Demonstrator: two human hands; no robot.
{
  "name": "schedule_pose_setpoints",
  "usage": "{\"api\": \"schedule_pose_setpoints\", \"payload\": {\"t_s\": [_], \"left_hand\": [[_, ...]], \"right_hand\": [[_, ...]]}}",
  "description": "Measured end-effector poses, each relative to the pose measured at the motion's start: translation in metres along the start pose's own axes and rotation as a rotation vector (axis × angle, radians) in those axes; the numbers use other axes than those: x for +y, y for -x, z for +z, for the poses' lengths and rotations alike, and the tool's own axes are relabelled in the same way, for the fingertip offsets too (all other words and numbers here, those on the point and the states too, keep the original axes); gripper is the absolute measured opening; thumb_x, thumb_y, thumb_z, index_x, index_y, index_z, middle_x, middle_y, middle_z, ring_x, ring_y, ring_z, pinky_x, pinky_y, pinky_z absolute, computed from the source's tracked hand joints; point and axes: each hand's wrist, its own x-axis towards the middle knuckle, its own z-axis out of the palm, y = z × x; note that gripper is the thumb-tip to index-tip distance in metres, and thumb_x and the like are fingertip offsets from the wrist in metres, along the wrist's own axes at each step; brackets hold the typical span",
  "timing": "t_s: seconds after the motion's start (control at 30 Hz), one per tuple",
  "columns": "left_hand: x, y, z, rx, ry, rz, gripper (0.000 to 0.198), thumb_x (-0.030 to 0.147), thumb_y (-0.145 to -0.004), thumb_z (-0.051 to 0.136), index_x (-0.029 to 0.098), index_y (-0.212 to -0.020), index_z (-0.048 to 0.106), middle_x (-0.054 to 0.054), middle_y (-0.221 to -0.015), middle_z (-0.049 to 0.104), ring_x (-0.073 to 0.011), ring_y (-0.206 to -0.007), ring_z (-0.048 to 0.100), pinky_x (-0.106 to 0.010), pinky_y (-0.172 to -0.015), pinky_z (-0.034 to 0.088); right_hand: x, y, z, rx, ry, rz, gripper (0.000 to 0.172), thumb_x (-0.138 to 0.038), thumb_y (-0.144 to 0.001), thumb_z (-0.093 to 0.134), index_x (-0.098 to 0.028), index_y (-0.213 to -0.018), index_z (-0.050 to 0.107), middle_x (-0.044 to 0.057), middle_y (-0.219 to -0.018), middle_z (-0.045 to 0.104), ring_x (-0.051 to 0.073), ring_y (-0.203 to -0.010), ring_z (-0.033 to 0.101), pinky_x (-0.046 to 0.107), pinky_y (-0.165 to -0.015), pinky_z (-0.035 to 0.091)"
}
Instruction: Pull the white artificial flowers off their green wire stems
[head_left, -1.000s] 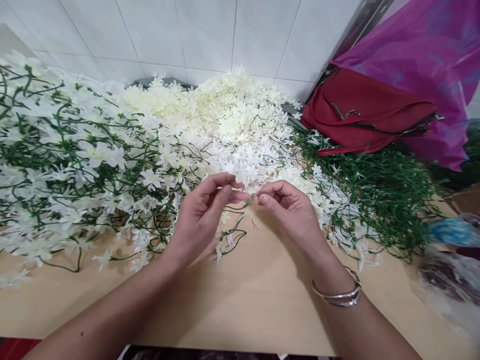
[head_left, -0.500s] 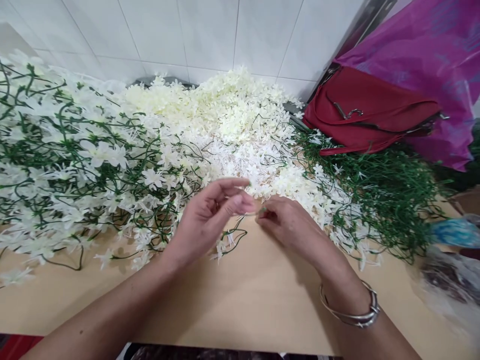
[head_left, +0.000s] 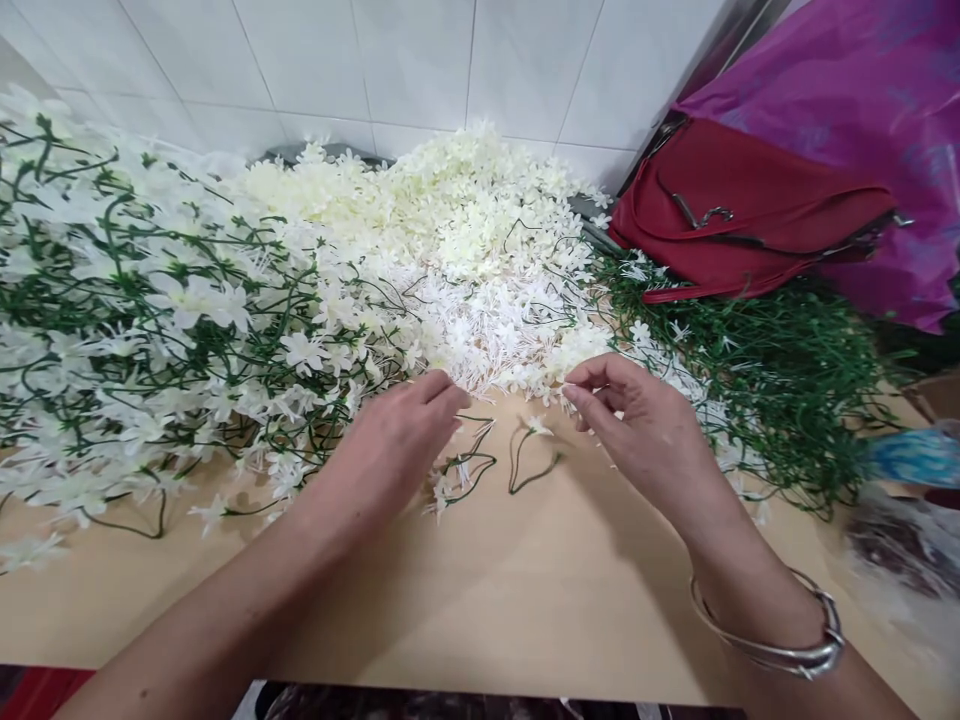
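Note:
On the table between my hands lies a bent green artificial stem with a small white flower at its upper end. My left hand is closed beside several other stems with white stamens, its fingertips turned down; what they pinch, if anything, is hidden. At the lower edge of the pale petal pile, my right hand has thumb and forefinger pressed together. I cannot make out what is in that pinch. A silver bangle circles the right wrist.
Finished-looking white flowers on green stems heap up at left. Loose cream petals and white stamens lie toward the tiled wall. At right are green stems, a red handbag and a purple plastic bag.
My hands, close together before, have moved apart, the right one to the right and the left slightly left and down. A stem with a white flower now lies on the table between them.

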Motion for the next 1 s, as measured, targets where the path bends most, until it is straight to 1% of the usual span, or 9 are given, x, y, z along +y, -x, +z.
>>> {"api": "schedule_pose_setpoints", "payload": {"t_s": [0.17, 0.27, 0.33, 0.4, 0.5, 0.57, 0.67, 0.8, 1.0], "left_hand": [[-0.015, 0.002, -0.003, -0.142, -0.111, -0.041, 0.019, 0.015, -0.100, 0.055, 0.020, -0.093, 0.071, -0.005, -0.091, 0.068, -0.0192, -0.078, 0.067, -0.028, -0.067, 0.047], [-0.012, 0.000, -0.002, -0.120, -0.078, -0.052, 0.023, 0.018, -0.102, 0.052, 0.020, -0.090, 0.072, -0.006, -0.092, 0.069, -0.0182, -0.076, 0.066, -0.028, -0.066, 0.045], [-0.009, -0.003, -0.004, -0.039, -0.012, -0.075, 0.025, 0.021, -0.104, 0.051, 0.020, -0.094, 0.073, -0.007, -0.100, 0.072, -0.0178, -0.080, 0.068, -0.028, -0.069, 0.046], [-0.004, -0.006, -0.006, 0.072, 0.130, -0.137, 0.021, 0.026, -0.104, 0.055, 0.020, -0.098, 0.074, -0.007, -0.104, 0.074, -0.0175, -0.083, 0.069, -0.028, -0.072, 0.048], [0.002, -0.011, -0.006, 0.183, 0.543, -0.348, 0.016, 0.036, -0.097, 0.068, 0.021, -0.100, 0.074, -0.004, -0.088, 0.076, -0.0162, -0.078, 0.071, -0.025, -0.069, 0.050], [0.005, -0.015, -0.003, 0.185, 0.844, -0.492, 0.023, 0.041, -0.093, 0.073, 0.020, -0.100, 0.073, -0.002, -0.077, 0.075, -0.0155, -0.071, 0.071, -0.023, -0.063, 0.050], [0.008, -0.019, 0.005, 0.164, 1.122, -0.577, 0.028, 0.044, -0.086, 0.081, 0.019, -0.096, 0.073, -0.002, -0.077, 0.076, -0.0149, -0.071, 0.073, -0.021, -0.062, 0.053], [0.011, -0.021, 0.009, 0.148, 1.241, -0.599, 0.029, 0.043, -0.083, 0.085, 0.020, -0.098, 0.076, -0.001, -0.079, 0.078, -0.0135, -0.073, 0.074, -0.021, -0.068, 0.056], [0.017, -0.017, 0.010, 0.079, 1.245, -0.553, 0.028, 0.042, -0.085, 0.084, 0.019, -0.099, 0.077, -0.002, -0.078, 0.077, -0.0151, -0.073, 0.074, -0.025, -0.070, 0.059]], "right_hand": [[-0.026, 0.001, 0.009, -0.069, -0.442, 0.000, 0.015, -0.029, -0.083, 0.080, -0.022, -0.089, 0.068, -0.001, -0.076, 0.068, 0.014, -0.065, 0.068, 0.028, -0.063, 0.055], [-0.027, 0.006, 0.022, -0.083, -0.537, 0.030, 0.013, -0.028, -0.083, 0.081, -0.022, -0.091, 0.073, -0.001, -0.076, 0.072, 0.014, -0.068, 0.068, 0.028, -0.066, 0.056], [-0.020, 0.010, 0.033, -0.076, -0.557, 0.053, 0.011, -0.027, -0.085, 0.080, -0.022, -0.094, 0.076, 0.000, -0.081, 0.074, 0.014, -0.072, 0.069, 0.029, -0.070, 0.056], [-0.013, 0.012, 0.041, -0.038, -0.576, 0.064, 0.011, -0.026, -0.086, 0.079, -0.023, -0.096, 0.076, 0.001, -0.086, 0.075, 0.015, -0.077, 0.069, 0.030, -0.075, 0.057], [-0.008, 0.014, 0.045, 0.042, -0.544, 0.025, 0.010, -0.025, -0.088, 0.077, -0.024, -0.098, 0.076, 0.001, -0.089, 0.072, 0.015, -0.080, 0.066, 0.032, -0.078, 0.055], [-0.011, 0.015, 0.042, 0.073, -0.473, -0.058, 0.008, -0.024, -0.092, 0.074, -0.025, -0.099, 0.078, 0.002, -0.094, 0.070, 0.015, -0.083, 0.065, 0.032, -0.079, 0.054], [-0.020, 0.018, 0.038, 0.086, -0.377, -0.211, 0.015, -0.019, -0.098, 0.067, -0.027, -0.104, 0.079, 0.003, -0.102, 0.070, 0.016, -0.092, 0.067, 0.033, -0.082, 0.054], [-0.029, 0.024, 0.040, 0.143, -0.350, -0.310, 0.017, -0.012, -0.096, 0.069, -0.027, -0.101, 0.075, 0.000, -0.096, 0.072, 0.016, -0.092, 0.068, 0.032, -0.084, 0.053], [-0.028, 0.028, 0.050, 0.159, -0.374, -0.171, 0.011, -0.016, -0.093, 0.072, -0.026, -0.094, 0.069, -0.001, -0.089, 0.070, 0.017, -0.086, 0.067, 0.034, -0.083, 0.053]]}}
